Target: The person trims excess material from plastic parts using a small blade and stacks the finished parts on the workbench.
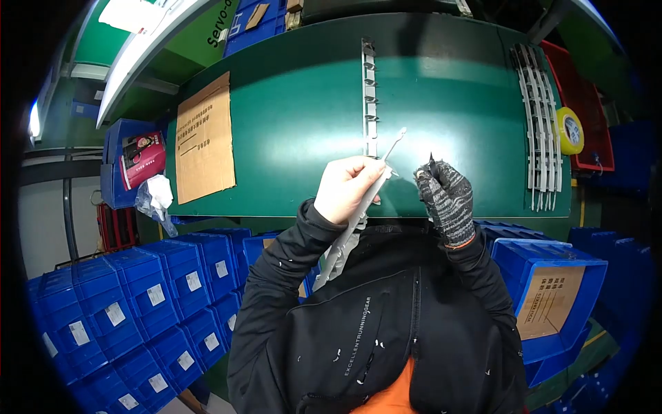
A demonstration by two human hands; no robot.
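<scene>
My bare left hand (343, 188) is closed around a long pale grey strip (339, 255), which slants down toward my jacket. A thin piece with a rounded tip sticks up beyond those fingers. My right hand (449, 203), in a grey knitted glove, pinches a small dark pointed tool (432, 160), most of it hidden by the fingers. The two hands are apart, near the table's front edge. Just beyond my left hand, a narrow slotted strip (370, 103) lies lengthwise on the green table (296, 103).
Several similar strips (541, 131) lie side by side at the right, beside a yellow tape roll (569, 131) and a red bin (601, 141). A cardboard sheet (207, 138) lies at the left. Blue crates (155, 293) stand stacked below left; another blue crate (593, 276) is below right.
</scene>
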